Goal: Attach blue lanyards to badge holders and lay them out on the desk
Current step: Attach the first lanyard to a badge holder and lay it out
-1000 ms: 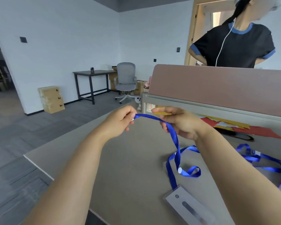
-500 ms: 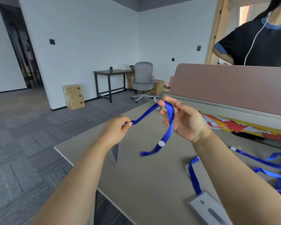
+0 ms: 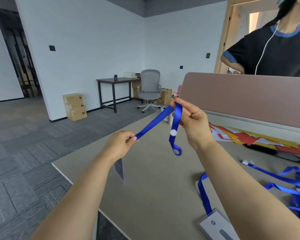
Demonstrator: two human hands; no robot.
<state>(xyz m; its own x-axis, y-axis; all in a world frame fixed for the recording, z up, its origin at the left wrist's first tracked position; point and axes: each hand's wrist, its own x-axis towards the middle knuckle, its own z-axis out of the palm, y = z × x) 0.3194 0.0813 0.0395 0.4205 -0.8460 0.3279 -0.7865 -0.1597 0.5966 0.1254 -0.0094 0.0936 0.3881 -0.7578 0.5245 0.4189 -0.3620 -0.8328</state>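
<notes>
A blue lanyard (image 3: 154, 122) is stretched in the air between both hands above the desk (image 3: 154, 187). My left hand (image 3: 119, 144) pinches its lower end, and a clear badge holder (image 3: 120, 168) hangs below that hand. My right hand (image 3: 191, 123) pinches the strap at its fold, higher up. From there a short tail with a white round button drops and curls into a small loop. A second badge holder (image 3: 215, 226) with its blue lanyard attached lies flat on the desk at the lower right.
Several loose blue lanyards (image 3: 287, 184) lie tangled at the desk's right edge. Red and yellow paper sheets (image 3: 249, 137) lie under a pink divider panel (image 3: 246, 94). A person in a black shirt (image 3: 274, 52) stands behind the divider. The desk's left edge drops to grey carpet.
The lanyard has been lifted off the desk and pulled taut between my hands. My right hand rose and the tail now hangs shorter. The view swung left.
</notes>
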